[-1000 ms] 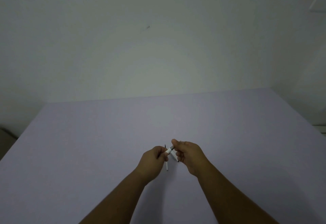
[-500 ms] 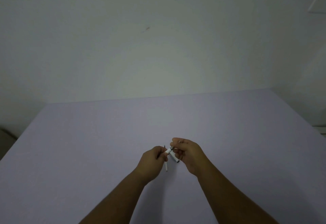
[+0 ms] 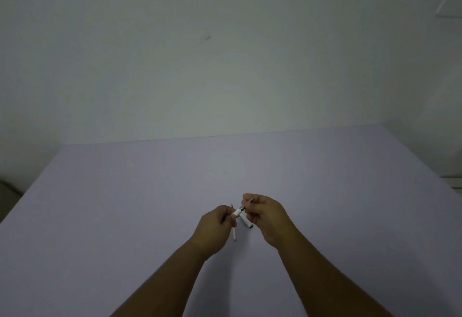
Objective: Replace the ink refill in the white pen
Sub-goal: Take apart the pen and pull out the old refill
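Both bare forearms reach forward from the lower edge and meet over the middle of the pale lilac desk. The left hand is curled into a loose fist, knuckles up, its grip closed round the white pen, whose barrel slants up toward the right. The right hand sits just beside it, wrist bent inward, thumb and forefinger pinched on a thin dark ink refill that runs in line with the pen's open end. Below the left fist a slim white piece sticks out toward the desk. Between the hands a short white part with a dark end lies on the desk; what it is cannot be told.
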Demonstrator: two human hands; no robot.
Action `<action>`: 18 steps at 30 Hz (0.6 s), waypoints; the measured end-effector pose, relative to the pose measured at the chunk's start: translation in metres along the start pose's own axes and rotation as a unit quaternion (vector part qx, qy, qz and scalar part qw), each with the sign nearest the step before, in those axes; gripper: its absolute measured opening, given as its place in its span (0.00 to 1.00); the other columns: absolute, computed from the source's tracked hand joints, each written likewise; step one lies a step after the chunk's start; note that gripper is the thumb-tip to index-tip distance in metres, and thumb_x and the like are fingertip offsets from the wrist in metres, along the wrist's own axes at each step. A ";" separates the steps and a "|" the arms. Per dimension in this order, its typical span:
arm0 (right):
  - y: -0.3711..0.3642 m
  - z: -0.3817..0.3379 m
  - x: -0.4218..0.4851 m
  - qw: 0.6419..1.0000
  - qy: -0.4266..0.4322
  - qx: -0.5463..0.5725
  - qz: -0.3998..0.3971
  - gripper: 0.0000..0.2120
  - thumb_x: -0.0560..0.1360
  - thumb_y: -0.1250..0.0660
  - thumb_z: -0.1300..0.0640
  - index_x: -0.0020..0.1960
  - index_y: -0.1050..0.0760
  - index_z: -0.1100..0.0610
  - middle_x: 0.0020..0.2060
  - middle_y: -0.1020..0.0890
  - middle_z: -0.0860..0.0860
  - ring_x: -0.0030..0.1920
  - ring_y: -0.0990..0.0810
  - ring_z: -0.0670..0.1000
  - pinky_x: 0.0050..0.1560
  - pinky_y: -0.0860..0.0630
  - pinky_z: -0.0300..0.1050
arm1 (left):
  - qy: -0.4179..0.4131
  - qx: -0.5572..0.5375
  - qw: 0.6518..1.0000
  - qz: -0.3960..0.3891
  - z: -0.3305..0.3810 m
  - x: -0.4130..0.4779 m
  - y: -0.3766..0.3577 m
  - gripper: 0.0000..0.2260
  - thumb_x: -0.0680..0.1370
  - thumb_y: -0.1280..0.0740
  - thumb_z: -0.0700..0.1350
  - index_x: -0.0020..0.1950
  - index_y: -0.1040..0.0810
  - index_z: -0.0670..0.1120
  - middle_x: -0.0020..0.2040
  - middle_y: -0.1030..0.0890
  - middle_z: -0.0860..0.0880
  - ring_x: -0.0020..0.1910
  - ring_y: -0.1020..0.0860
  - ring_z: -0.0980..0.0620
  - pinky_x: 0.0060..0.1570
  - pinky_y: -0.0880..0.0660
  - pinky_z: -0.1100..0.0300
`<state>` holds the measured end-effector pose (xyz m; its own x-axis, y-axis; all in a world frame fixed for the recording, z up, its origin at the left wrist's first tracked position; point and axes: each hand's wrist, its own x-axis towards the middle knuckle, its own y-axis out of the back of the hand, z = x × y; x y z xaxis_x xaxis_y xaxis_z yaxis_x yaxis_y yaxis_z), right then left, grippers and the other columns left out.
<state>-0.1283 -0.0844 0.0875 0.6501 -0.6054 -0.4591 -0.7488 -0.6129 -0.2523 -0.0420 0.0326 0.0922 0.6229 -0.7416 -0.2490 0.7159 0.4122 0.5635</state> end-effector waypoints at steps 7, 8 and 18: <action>-0.002 0.000 0.000 1.000 0.002 -0.019 0.021 0.06 0.74 0.34 0.65 0.42 0.21 0.58 0.34 0.21 0.53 0.35 0.27 0.50 0.40 0.29 0.43 | -0.001 -0.009 1.000 0.000 0.000 -0.001 0.000 0.08 0.80 0.41 0.42 0.43 0.25 0.48 0.44 0.21 0.49 0.38 0.28 0.54 0.36 0.33 0.67; -0.001 0.000 0.000 1.000 0.006 0.000 0.014 0.08 0.74 0.36 0.68 0.46 0.21 0.59 0.37 0.19 0.53 0.37 0.25 0.50 0.41 0.28 0.42 | -0.003 -0.008 1.000 0.001 0.000 -0.001 0.000 0.08 0.80 0.41 0.42 0.43 0.25 0.48 0.43 0.21 0.49 0.37 0.28 0.55 0.36 0.34 0.67; 0.000 0.000 -0.003 1.000 0.004 -0.009 0.008 0.16 0.73 0.38 0.70 0.59 0.26 0.60 0.41 0.19 0.53 0.41 0.23 0.50 0.44 0.28 0.44 | -0.002 -0.008 1.000 0.004 0.000 -0.002 -0.001 0.07 0.80 0.41 0.42 0.44 0.25 0.48 0.37 0.24 0.55 0.35 0.29 0.57 0.36 0.33 0.66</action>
<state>-0.1303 -0.0831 0.0890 0.6397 -0.6187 -0.4561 -0.7563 -0.6125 -0.2298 -0.0435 0.0337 0.0922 0.6272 -0.7402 -0.2423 0.7162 0.4259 0.5529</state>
